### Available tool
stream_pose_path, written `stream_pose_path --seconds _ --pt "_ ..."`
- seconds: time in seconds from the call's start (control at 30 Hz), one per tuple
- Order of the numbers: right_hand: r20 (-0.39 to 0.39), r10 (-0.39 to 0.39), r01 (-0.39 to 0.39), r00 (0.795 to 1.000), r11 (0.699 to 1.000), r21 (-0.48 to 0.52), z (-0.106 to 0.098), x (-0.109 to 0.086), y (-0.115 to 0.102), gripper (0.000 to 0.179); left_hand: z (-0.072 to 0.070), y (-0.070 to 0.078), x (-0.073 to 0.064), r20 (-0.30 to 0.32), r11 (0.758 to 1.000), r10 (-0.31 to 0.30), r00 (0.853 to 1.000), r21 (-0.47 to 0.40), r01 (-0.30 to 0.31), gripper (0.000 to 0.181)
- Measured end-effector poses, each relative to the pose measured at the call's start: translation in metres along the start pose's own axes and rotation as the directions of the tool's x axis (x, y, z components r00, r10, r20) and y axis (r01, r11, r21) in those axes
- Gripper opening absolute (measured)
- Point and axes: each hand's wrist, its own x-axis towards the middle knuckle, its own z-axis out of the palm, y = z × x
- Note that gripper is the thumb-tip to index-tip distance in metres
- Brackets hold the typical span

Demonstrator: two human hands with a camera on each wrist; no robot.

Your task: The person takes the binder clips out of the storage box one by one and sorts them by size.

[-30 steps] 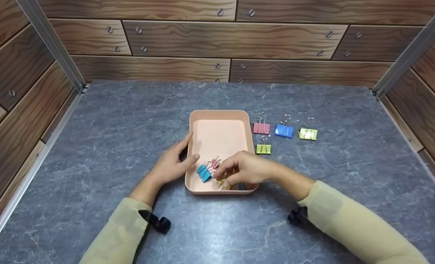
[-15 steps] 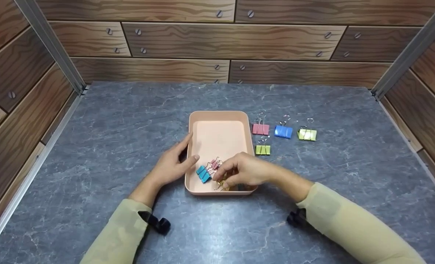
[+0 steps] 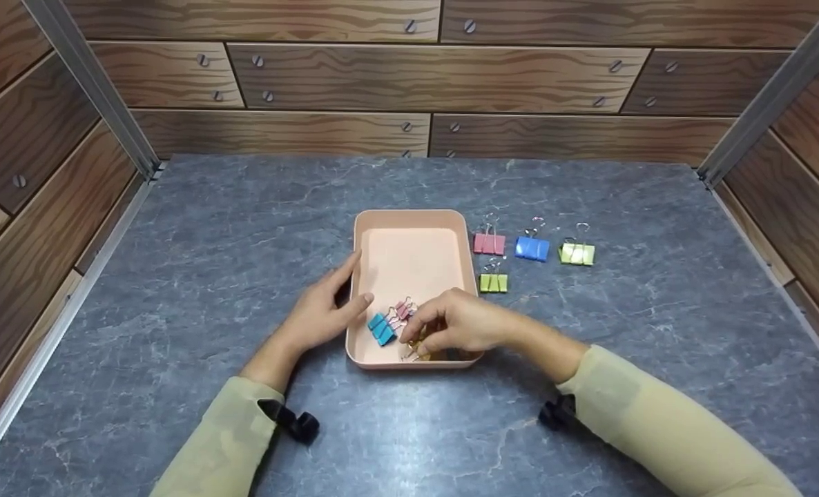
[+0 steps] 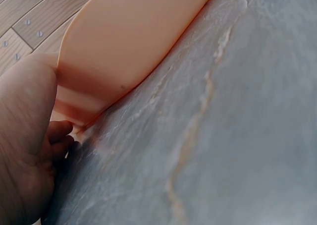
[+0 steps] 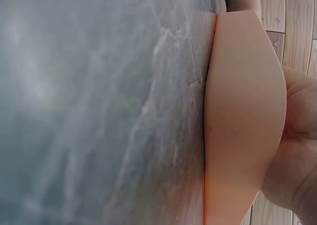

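A peach-coloured tray (image 3: 409, 362) lies on the table between the two hands. My left hand (image 3: 323, 309) holds its left wall, thumb over the rim and fingers along the outside. Over the tray's near right part, my right hand (image 3: 461, 321) reaches in and pinches a yellow binder clip (image 3: 421, 345), mostly hidden by the fingers. Just left of those fingertips lie a blue binder clip (image 3: 382, 329) and a smaller pink binder clip (image 3: 404, 308). More clips under the right palm are too covered to tell apart. In the right wrist view the tray wall (image 5: 242, 111) hides the fingertips.
Right of the tray, a red binder clip (image 3: 489, 244), a blue one and a large yellow-green binder clip (image 3: 577, 254) form a row. A smaller green binder clip (image 3: 494, 283) sits below the red one. Wood-patterned panels (image 3: 437, 79) enclose the marbled grey table (image 3: 209, 235).
Both hands stay nearly in place. The yellow binder clip at my right fingertips has shifted slightly, its wire handles now a little lower and further left.
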Motion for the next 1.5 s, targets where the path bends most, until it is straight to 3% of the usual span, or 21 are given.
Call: stream_pose_path --seconds 0.4,1.5 --pt "-0.026 0.048 -0.048 0.999 0.999 0.008 -0.001 -0.001 -0.001 0.017 -0.001 0.0 -0.001 -0.002 1.0 0.015 1.0 -0.004 -0.015 0.083" --pt "-0.143 0.113 -0.081 0.983 0.973 0.215 -0.012 -0.002 -0.004 0.01 0.0 0.0 0.0 -0.024 1.0 0.023 0.999 -0.01 -0.023 0.081"
